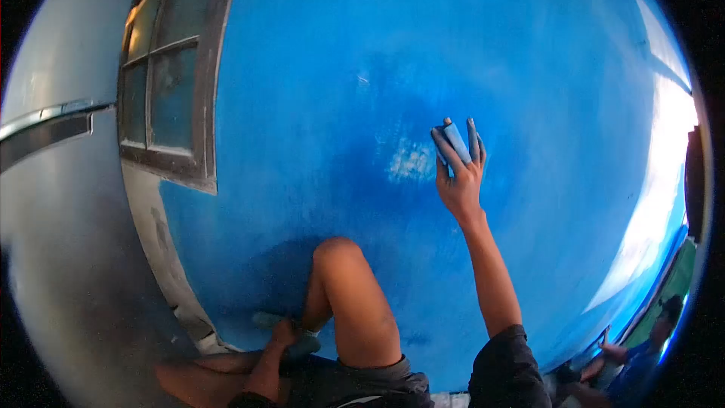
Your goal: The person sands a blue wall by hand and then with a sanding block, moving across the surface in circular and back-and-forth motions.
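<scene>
My right hand (461, 174) is raised against the blue wall (302, 106), its fingers pressing a small, flat, light-blue piece (456, 142) to the surface. Whether that piece is folded sandpaper or a cloth I cannot tell. Dust coats the fingertips. Just left of the hand is a pale, worn patch (411, 162) where the paint looks rubbed. Low down, my left hand (285, 332) rests by my foot (303, 344), beside my bent knee; its fingers are mostly hidden.
A wooden-framed window (170, 68) is set in the wall at upper left. A grey surface with a ledge (45, 128) lies farther left. Another person (642, 363) sits at lower right, close to the wall. Bright sunlight (653, 204) falls on the wall's right side.
</scene>
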Available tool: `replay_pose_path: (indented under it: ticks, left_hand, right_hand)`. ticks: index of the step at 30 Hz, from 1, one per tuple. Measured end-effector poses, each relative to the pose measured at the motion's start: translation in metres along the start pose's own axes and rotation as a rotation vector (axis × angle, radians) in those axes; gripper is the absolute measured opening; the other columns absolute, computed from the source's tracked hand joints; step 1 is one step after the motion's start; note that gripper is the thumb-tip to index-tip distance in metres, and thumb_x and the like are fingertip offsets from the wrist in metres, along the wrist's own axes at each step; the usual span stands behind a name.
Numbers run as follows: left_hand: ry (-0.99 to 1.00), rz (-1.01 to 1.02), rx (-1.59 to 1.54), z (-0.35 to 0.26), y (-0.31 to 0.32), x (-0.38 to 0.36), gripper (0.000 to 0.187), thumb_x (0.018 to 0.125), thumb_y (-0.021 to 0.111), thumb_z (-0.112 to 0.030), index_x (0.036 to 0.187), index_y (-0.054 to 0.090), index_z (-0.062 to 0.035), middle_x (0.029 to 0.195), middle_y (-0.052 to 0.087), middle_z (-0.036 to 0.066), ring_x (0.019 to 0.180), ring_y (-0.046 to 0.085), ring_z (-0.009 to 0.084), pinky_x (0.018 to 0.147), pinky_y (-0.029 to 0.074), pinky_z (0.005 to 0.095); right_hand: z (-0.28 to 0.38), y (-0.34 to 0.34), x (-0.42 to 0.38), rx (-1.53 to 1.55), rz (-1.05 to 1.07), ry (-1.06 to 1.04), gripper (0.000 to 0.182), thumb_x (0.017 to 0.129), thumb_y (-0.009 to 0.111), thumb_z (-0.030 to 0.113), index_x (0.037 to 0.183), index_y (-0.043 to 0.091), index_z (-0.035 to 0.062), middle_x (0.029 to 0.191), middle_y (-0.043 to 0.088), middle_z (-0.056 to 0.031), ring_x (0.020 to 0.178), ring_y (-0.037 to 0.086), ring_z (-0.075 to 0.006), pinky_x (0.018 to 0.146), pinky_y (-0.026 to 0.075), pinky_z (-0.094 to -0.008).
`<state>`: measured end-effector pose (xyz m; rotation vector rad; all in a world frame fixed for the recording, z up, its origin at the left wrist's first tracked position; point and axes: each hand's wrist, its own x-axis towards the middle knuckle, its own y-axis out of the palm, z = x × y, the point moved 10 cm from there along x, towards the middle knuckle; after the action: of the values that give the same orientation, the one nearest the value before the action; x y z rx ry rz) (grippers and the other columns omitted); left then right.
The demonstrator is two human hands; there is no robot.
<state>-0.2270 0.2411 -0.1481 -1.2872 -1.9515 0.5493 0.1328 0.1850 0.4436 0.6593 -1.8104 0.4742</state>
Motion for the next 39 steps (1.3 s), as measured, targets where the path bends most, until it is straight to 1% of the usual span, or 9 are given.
replay_pose_path:
  ticks: [2, 5, 11, 15, 18, 25, 27, 37, 39]
  left_hand:
    - [0.099, -0.131, 0.030, 0.009, -0.004, 0.014, 0.067, 0.077, 0.074, -0.047, 0.123, 0.059, -0.0006, 0.098, 0.069, 0.025, 0.093, 0.066, 0.0453, 0.081, 0.053, 0.0518]
    - [0.144, 0.113, 0.311, 0.008, 0.015, 0.005, 0.060, 0.078, 0.075, -0.042, 0.118, 0.061, 0.0008, 0.099, 0.069, 0.027, 0.095, 0.065, 0.0459, 0.080, 0.053, 0.0528]
    - [-0.032, -0.010, 0.170, -0.033, -0.025, 0.007, 0.048, 0.081, 0.072, -0.035, 0.111, 0.062, 0.0011, 0.102, 0.068, 0.027, 0.095, 0.064, 0.0474, 0.080, 0.052, 0.0517]
    - [-0.025, 0.043, 0.096, -0.031, -0.021, -0.008, 0.043, 0.081, 0.072, -0.030, 0.110, 0.062, 0.0012, 0.099, 0.069, 0.026, 0.095, 0.065, 0.0460, 0.079, 0.053, 0.0480]
    - [-0.137, 0.130, -0.021, -0.026, -0.019, -0.011, 0.042, 0.080, 0.072, -0.026, 0.110, 0.063, 0.0013, 0.097, 0.070, 0.025, 0.096, 0.066, 0.0453, 0.079, 0.053, 0.0468]
    - [0.047, 0.045, -0.231, 0.068, 0.030, 0.011, 0.043, 0.081, 0.071, -0.025, 0.115, 0.062, 0.0010, 0.098, 0.070, 0.025, 0.096, 0.067, 0.0438, 0.080, 0.053, 0.0481]
    - [-0.017, 0.169, -0.034, 0.032, 0.017, 0.011, 0.044, 0.081, 0.071, -0.025, 0.117, 0.062, 0.0004, 0.102, 0.070, 0.025, 0.099, 0.066, 0.0435, 0.083, 0.053, 0.0478]
    - [-0.127, 0.115, -0.083, -0.020, -0.011, -0.005, 0.055, 0.080, 0.072, -0.031, 0.126, 0.058, -0.0041, 0.122, 0.064, 0.024, 0.114, 0.060, 0.0411, 0.092, 0.050, 0.0465]
    - [-0.115, 0.133, -0.392, 0.063, 0.055, 0.014, 0.061, 0.078, 0.074, -0.033, 0.129, 0.056, -0.0041, 0.122, 0.064, 0.023, 0.115, 0.060, 0.0411, 0.093, 0.050, 0.0464]
  right_hand:
    - [-0.028, -0.006, -0.009, -0.017, -0.044, 0.055, 0.047, 0.086, 0.064, 0.000, 0.131, 0.063, 0.0131, 0.142, 0.056, -0.0122, 0.138, 0.044, -0.0365, 0.111, 0.034, -0.0494]
    - [-0.072, -0.027, -0.030, 0.186, -0.221, 0.197, 0.040, 0.091, 0.060, -0.001, 0.130, 0.062, 0.0070, 0.142, 0.054, -0.0157, 0.136, 0.044, -0.0390, 0.107, 0.042, -0.0476]
    - [-0.099, -0.081, -0.076, 0.043, -0.410, 0.278, 0.069, 0.081, 0.071, -0.002, 0.144, 0.044, 0.0028, 0.144, 0.049, -0.0226, 0.132, 0.049, -0.0399, 0.106, 0.045, -0.0433]
    - [-0.120, -0.083, -0.110, 0.161, -0.359, 0.443, 0.053, 0.091, 0.063, 0.001, 0.141, 0.046, -0.0022, 0.138, 0.056, -0.0230, 0.128, 0.055, -0.0349, 0.106, 0.044, -0.0400]
    - [-0.134, -0.078, -0.131, 0.646, -0.471, 0.722, 0.042, 0.109, 0.036, 0.021, 0.134, 0.050, -0.0087, 0.131, 0.061, -0.0186, 0.120, 0.058, -0.0224, 0.107, 0.040, -0.0375]
    - [-0.105, -0.101, -0.147, 0.709, -0.389, 0.762, 0.041, 0.108, 0.039, 0.022, 0.134, 0.049, -0.0093, 0.125, 0.062, -0.0192, 0.120, 0.058, -0.0249, 0.103, 0.045, -0.0384]
    - [-0.099, -0.102, -0.163, 0.739, -0.463, 0.854, 0.043, 0.108, 0.041, 0.024, 0.134, 0.048, -0.0095, 0.119, 0.065, -0.0187, 0.115, 0.061, -0.0252, 0.095, 0.050, -0.0374]
    - [-0.016, -0.045, -0.365, 0.803, 0.384, 1.372, 0.032, 0.101, 0.055, 0.024, 0.113, 0.065, -0.0044, 0.103, 0.070, -0.0109, 0.093, 0.064, -0.0179, 0.082, 0.052, -0.0330]
    - [0.013, -0.057, -0.402, 0.806, 0.557, 1.728, 0.035, 0.098, 0.059, 0.026, 0.119, 0.063, -0.0019, 0.108, 0.070, -0.0125, 0.094, 0.066, -0.0217, 0.083, 0.053, -0.0365]
